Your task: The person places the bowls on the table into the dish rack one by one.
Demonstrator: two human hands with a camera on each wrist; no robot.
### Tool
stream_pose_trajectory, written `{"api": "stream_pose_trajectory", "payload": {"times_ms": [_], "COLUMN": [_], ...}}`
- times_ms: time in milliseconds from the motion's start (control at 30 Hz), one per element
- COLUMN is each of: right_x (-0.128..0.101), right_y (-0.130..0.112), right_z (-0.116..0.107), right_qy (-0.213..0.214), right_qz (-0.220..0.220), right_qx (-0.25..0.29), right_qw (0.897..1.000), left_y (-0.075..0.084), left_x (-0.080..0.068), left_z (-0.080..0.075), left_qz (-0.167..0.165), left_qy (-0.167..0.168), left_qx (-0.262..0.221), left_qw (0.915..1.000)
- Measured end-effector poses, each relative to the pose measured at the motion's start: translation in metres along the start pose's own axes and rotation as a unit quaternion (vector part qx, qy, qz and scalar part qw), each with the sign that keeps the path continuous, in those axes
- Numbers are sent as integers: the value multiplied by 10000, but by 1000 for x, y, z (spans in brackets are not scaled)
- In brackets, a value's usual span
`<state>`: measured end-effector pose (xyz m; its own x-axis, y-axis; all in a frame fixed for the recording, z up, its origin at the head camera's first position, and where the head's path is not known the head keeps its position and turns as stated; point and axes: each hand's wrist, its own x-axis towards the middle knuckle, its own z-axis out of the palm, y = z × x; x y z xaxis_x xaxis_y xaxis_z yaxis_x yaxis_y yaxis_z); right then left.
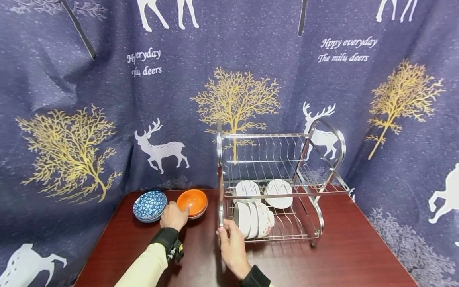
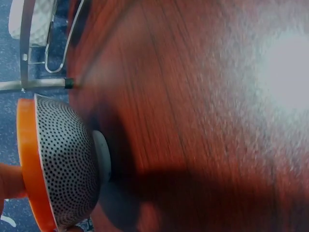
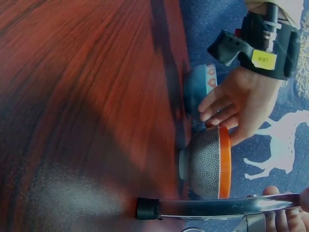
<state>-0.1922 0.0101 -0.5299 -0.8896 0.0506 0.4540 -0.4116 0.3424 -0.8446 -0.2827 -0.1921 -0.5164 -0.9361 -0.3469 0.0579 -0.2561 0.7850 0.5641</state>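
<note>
My left hand (image 1: 174, 215) pinches the near-left rim of an orange bowl (image 1: 193, 201), thumb over the edge and fingers outside. Below its orange band, the left wrist view shows a speckled black-and-white side (image 2: 67, 159); whether this is one bowl or two nested is unclear. Its foot rests on the table. Just left of that hand sits a stack of blue patterned bowls (image 1: 150, 205). My right hand (image 1: 233, 249) grips the front left post of a metal dish rack (image 1: 220, 191); in the right wrist view the fingers (image 3: 289, 220) wrap behind the post.
On the rack's lower tier, several white bowls (image 1: 243, 219) stand on edge at the front left, with two more white dishes (image 1: 279, 193) behind. The reddish wooden table (image 1: 344, 247) extends to the right of the rack. A printed curtain (image 1: 172, 99) hangs behind.
</note>
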Motion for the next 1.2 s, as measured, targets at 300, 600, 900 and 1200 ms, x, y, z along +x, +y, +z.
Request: {"api": "stream_pose_trajectory", "payload": {"times_ms": [300, 600, 900, 1200], "right_x": [-1, -3, -2, -2], "right_y": [-2, -2, -2, 2], "right_z": [4, 7, 5, 4], "right_qy": [88, 90, 128, 211], "right_qz": [-28, -108, -122, -286], "right_qx": [67, 141, 26, -89], "right_qw": [9999, 9998, 9998, 9993], "left_y": [-5, -6, 2, 3], "left_x": [16, 22, 15, 9], "left_z": [0, -3, -3, -1], "left_qz": [217, 717, 1277, 1796], "left_qy": [40, 345, 1157, 1691], "left_qx": [432, 846, 728, 675], "left_qw": [9988, 9932, 9823, 9667]}}
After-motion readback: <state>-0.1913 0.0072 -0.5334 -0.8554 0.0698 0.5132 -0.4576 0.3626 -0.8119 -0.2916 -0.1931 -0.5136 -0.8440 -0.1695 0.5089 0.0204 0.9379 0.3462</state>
